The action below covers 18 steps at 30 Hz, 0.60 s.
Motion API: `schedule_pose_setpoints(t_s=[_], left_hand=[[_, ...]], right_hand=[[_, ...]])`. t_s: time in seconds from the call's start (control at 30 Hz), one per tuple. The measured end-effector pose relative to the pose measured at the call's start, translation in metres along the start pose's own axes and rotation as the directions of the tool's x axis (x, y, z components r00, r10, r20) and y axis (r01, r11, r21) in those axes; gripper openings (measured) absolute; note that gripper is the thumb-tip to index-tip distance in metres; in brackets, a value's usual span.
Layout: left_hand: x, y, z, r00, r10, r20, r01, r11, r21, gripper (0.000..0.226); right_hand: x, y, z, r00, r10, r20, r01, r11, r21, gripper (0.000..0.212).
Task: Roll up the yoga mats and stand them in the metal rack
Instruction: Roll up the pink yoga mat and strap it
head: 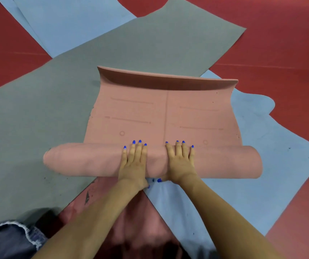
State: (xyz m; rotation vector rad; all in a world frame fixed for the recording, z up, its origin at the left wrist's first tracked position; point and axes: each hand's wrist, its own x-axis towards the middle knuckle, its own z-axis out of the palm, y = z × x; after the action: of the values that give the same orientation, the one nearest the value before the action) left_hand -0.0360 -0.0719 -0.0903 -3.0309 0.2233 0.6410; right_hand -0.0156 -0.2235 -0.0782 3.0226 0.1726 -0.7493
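Item 1, pink mat (161,116): mostly rolled, lying on the floor over other mats. Rolled part (93,159) ran left-right across my view, long axis crosswise to the arms; a short flat stretch remained beyond it, w/ printed guide lines. Far edge (166,81) curled up, prob. memory from storage. I judged the roll was headed away from me, toward that edge.

Item 2, left hand (134,163) and right hand (180,162): both flat on top of the roll, near its centre, side by side but apart. Fingers straight, spread, tips just over the front of the roll; thumbs tucked at the near side. Pressing, not gripping. I read this as palms placed mid-roll to keep it tight and push evenly, so neither end runs ahead.

Item 3, grey mat (75,71): flat, diagonal, under the roll's left end.

Item 4, blue mat (262,146): under the right end, edges wavy. Another blue mat (65,21) far left.

Item 5, red floor (281,43). Rack: not in view.
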Motion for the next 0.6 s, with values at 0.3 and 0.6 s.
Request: schedule_pose_setpoints(t_s=[0.3,0.6], left_hand=[[0.052,-0.015,-0.027,0.995,0.072,0.068,-0.071,0.997,-0.019,0.131],[0.036,-0.026,-0.024,0.975,0.216,-0.05,-0.213,0.975,0.059,0.108]], right_hand=[[0.043,0.011,-0.031,0.985,-0.119,0.127,0.131,0.987,-0.09,0.137],[0.029,0.009,-0.035,0.973,-0.216,0.08,0.228,0.955,-0.192,0.108]])
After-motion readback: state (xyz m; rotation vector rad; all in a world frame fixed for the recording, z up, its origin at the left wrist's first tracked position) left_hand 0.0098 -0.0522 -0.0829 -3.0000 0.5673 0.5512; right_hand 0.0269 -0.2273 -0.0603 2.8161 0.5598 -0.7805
